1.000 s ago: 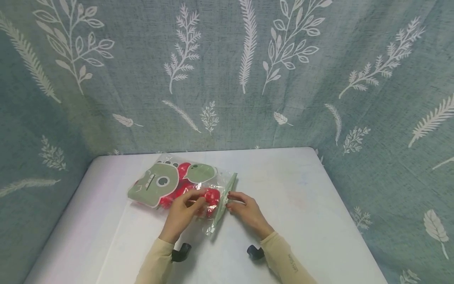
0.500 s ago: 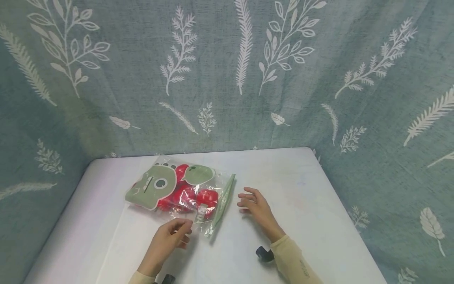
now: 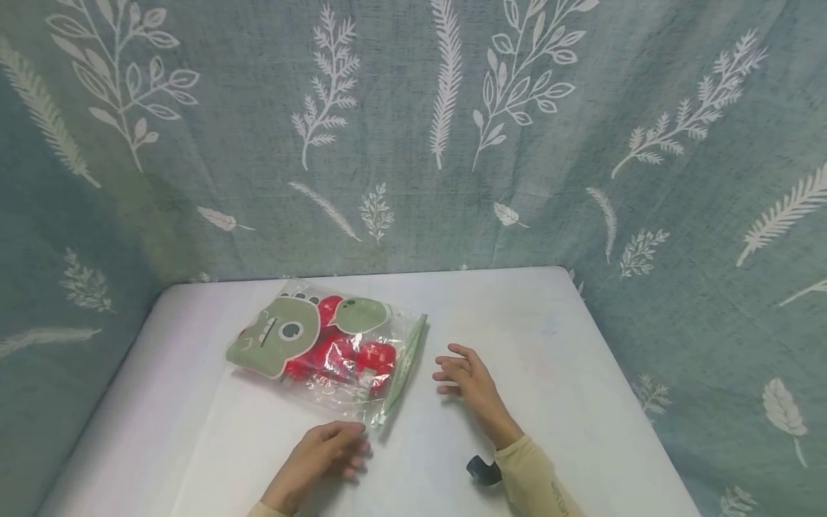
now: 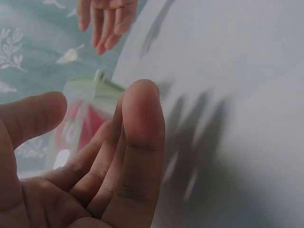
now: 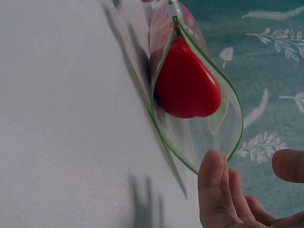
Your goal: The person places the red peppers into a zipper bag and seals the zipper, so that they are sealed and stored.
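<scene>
A clear slider zip bag [image 3: 371, 316] with a green cartoon print lies on the white table, holding several red objects. In the right wrist view its green-edged mouth [image 5: 241, 118] gapes, and inside sits a glossy red object shaped like a bell pepper [image 5: 187, 85]. My left hand [image 3: 316, 459] hovers near the bag's front corner, holding nothing, its fingers loosely bent in the left wrist view. To the right of the zip edge is my right hand [image 3: 474, 384], apart from the bag, with relaxed fingers and nothing in them.
The white table [image 3: 549, 359] extends to the right of the bag. Teal leaf-print cloth [image 3: 400, 129] stands behind the table and along both sides. A dark rounded piece [image 3: 483, 471] shows by the right wrist.
Both hands have come away from the bag: the left drew back toward the front edge, the right shifted to the right. The bag stays in nearly the same place.
</scene>
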